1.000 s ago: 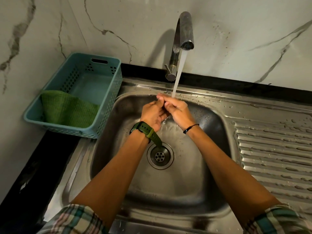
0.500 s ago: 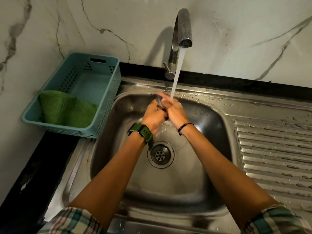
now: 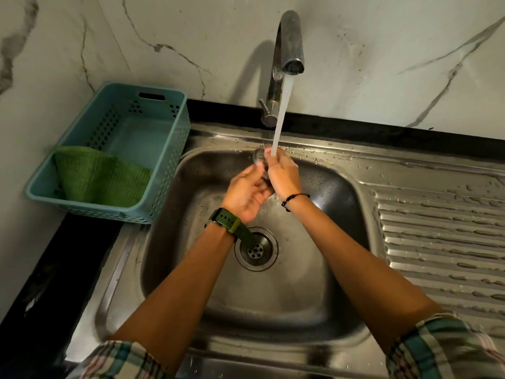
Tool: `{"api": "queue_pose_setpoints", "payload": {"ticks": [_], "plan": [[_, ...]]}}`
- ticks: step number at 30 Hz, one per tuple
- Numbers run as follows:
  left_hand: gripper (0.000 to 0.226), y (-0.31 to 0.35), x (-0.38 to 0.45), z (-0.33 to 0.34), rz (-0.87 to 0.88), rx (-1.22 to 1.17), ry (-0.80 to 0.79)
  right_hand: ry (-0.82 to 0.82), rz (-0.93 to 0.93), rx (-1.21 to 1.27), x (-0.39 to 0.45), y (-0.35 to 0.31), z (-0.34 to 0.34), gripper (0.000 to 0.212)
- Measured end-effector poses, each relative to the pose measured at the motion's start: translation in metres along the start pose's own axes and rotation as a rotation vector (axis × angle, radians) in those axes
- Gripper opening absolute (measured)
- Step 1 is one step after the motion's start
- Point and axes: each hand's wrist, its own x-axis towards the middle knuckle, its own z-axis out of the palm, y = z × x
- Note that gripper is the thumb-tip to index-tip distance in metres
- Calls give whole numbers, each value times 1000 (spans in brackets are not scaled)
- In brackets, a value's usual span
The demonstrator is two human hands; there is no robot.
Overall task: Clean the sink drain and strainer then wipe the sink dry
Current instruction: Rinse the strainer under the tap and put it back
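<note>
Both hands are over the steel sink (image 3: 314,283), under running water from the tap (image 3: 289,45). My right hand (image 3: 282,173) grips a small round metal strainer (image 3: 259,157), held on edge in the stream near the back of the basin. My left hand (image 3: 246,194), with a green watch at the wrist, lies just left of it; its fingers are loosely curled and touch the strainer's lower edge. The open drain (image 3: 257,251) sits in the basin floor below my left wrist.
A teal plastic basket (image 3: 161,165) stands on the black counter to the left, with a green cloth (image 3: 101,175) draped over its near rim. The ribbed, wet drainboard (image 3: 442,236) runs to the right. A marble wall rises behind.
My hands were clasped together around the strainer; now the left hand has loosened and dropped slightly, and the right hand lifts the strainer higher into the stream.
</note>
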Motion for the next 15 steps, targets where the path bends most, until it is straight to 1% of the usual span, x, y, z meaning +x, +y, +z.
{"api": "queue_pose_setpoints", "payload": {"ticks": [2, 3, 4, 5, 6, 7, 8, 9, 10, 11, 12, 15], "plan": [[40, 12, 0, -3, -45, 15, -8, -66, -225, -148, -9, 5, -4, 26], [39, 16, 0, -4, -48, 56, 19, -95, -264, -158, -10, 8, -4, 27], [36, 20, 1, -4, -46, 106, 69, -93, -216, -117, -9, 10, -3, 27], [33, 20, 1, -4, -41, 156, 134, -53, -79, -18, -6, 10, -2, 26], [30, 19, 1, -4, -19, 227, 208, -10, 120, 99, -2, 10, 0, 24], [27, 18, 0, -6, 15, 318, 279, -3, 340, 224, 1, 9, 1, 23], [24, 17, -2, -9, 47, 404, 336, -41, 532, 354, 2, 9, 0, 24], [23, 17, -3, -12, 70, 456, 372, -99, 663, 458, 2, 8, -2, 26], [23, 17, -6, -17, 79, 476, 399, -159, 743, 525, 0, 10, -3, 28], [22, 17, -8, -22, 80, 472, 417, -218, 770, 543, -2, 12, -4, 30], [21, 18, -10, -27, 81, 457, 432, -259, 760, 500, -3, 15, -3, 31], [20, 16, -11, -42, 85, 442, 482, -382, 653, 137, -3, 19, -1, 34]]}}
